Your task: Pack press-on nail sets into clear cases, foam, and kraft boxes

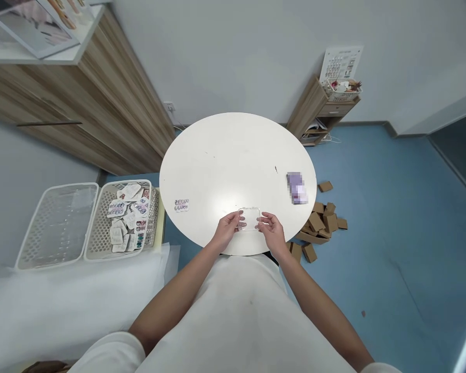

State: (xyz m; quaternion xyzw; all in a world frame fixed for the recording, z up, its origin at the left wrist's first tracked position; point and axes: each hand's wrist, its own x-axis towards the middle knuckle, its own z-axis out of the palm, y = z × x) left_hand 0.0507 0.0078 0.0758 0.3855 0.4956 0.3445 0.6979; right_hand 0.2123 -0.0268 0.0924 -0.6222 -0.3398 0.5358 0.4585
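Just above the near edge of the white round table [233, 150], a small clear plastic case [250, 219] is held between my two hands. My left hand [228, 226] grips its left side, with the fingertips showing through the plastic. On the right side, my right hand [271, 228] pinches the case between thumb and fingers. The case looks see-through, and I cannot tell whether its lid is raised. A card of patterned false nails [181, 205] lies on the table to the left, apart from both hands.
A purple item [297, 187], blurred out, lies at the table's right. Left of the table, a white perforated basket [154, 217] holds several nail cards beside a clear-lidded bin [58, 223]. Small brown cardboard boxes [316, 221] are piled on the floor at right. A wooden cabinet [101, 93] stands behind left.
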